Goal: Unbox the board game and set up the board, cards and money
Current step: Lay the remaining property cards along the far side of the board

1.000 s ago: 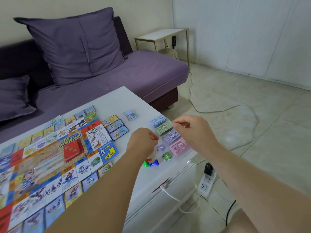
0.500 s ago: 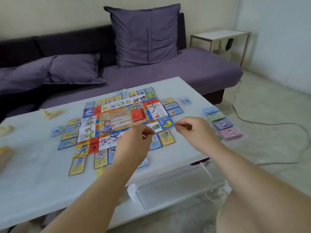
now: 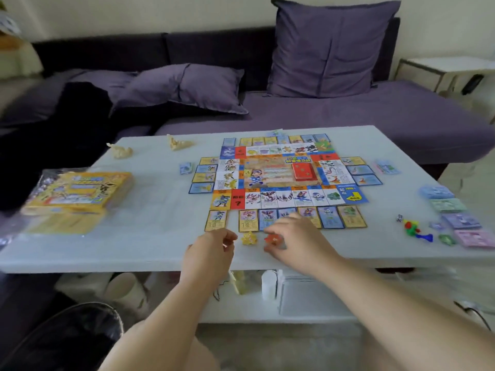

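Table [image 3: 150,245] bears board [image 3: 278,172], cards [image 3: 329,216], yellow box [image 3: 77,191]; right hand [image 3: 297,239] pinches red token [image 3: 270,239].

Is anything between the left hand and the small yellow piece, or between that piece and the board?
Nothing visible separates the left hand from the yellow piece. Between it and the board lies a flat row of cards; the right hand pinches a red piece beside it.

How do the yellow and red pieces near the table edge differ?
The yellow piece lies free on the table, right of the left hand; the red piece sits at the right hand's fingertips, seemingly pinched. The yellow piece shows whole; the red piece is partly hidden by that hand. Both are small and just before the near card row.
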A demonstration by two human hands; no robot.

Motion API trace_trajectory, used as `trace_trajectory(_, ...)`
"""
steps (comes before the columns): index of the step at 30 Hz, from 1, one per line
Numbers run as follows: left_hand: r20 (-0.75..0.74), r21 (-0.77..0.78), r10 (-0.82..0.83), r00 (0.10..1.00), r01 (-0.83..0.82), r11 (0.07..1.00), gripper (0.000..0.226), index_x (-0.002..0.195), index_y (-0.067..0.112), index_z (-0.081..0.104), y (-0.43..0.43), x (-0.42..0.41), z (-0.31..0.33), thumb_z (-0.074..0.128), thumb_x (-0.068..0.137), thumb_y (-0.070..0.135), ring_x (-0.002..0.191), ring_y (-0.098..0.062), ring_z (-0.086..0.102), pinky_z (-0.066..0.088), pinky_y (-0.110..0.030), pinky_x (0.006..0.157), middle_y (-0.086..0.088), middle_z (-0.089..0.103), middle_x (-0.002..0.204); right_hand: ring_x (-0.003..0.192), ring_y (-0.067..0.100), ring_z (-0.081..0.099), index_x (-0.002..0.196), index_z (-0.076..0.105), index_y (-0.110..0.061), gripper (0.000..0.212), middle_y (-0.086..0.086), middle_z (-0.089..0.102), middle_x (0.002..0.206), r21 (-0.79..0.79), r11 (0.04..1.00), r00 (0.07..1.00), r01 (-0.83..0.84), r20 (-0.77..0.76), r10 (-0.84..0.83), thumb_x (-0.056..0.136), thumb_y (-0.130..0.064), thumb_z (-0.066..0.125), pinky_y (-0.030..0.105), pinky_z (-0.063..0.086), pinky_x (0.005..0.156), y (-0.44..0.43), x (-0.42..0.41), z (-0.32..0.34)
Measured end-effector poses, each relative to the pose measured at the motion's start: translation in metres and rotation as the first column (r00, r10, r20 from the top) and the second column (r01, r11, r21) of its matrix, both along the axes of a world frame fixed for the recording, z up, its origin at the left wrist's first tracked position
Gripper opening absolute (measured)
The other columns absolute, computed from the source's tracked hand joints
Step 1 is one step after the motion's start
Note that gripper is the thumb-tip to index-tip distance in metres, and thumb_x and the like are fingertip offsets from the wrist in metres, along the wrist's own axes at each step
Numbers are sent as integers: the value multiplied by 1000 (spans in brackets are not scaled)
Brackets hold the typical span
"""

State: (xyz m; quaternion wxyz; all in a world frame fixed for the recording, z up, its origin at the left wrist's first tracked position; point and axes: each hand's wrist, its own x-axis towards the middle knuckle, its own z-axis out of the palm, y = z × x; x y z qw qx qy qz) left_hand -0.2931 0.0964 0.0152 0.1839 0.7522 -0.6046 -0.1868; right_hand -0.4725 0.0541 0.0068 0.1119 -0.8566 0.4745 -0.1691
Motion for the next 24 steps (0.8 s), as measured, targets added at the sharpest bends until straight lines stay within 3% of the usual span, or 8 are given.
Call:
trace_trajectory(3, -16, 53, -35, 999, 36, 998, 24, 113, 31, 62, 1, 1, -9, 50, 93, 23, 97, -8, 59, 50, -28, 87, 13, 64, 107, 114, 16, 42, 133, 52, -25, 51, -10, 59, 127, -32, 997, 990, -66, -125, 62, 88, -48, 56, 32, 35, 96, 2, 17, -6)
trace_trajectory(6, -30, 91, -47, 998, 50, 995, 30, 122, 30, 57, 1, 3, -11, 50, 93, 24, 92, -10, 59, 50, -25, 82, 12, 60, 101, 118, 16, 39, 136, 48, -26, 55, -10, 55, 131, -55, 996, 979, -66, -196, 54, 88, -54, 52, 34, 32, 98, 3, 27, -8)
trace_trajectory(12, -11, 146, -99, 995, 100, 984, 49, 142, 31, 39, -2, 7, -15, 49, 94, 28, 105, -20, 57, 49, -32, 90, -3, 58, 118, 116, 15, 38, 134, 48, -30, 57, -13, 56, 128, -63, 997, 981, -34, -194, 21, 87, -61, 49, 31, 28, 93, 2, 36, -11)
trace_trajectory(18, -10, 126, -162, 987, 162, 979, 40, 134, 34, 49, 0, 8, -16, 48, 95, 25, 95, -17, 57, 43, -23, 73, -1, 58, 108, 114, 15, 40, 130, 52, -30, 49, -14, 58, 124, -75, 993, 985, -86, -157, 73, 87, -54, 53, 31, 28, 92, 11, 37, -14)
trace_trajectory(24, -13, 115, -135, 991, 135, 984, 54, 143, 31, 36, -2, 8, -16, 55, 92, 27, 107, -21, 57, 49, -31, 89, -4, 58, 120, 116, 16, 40, 135, 49, -27, 54, -13, 55, 131, -106, 991, 990, -85, -122, 72, 86, -49, 59, 31, 29, 93, 7, 34, -21)
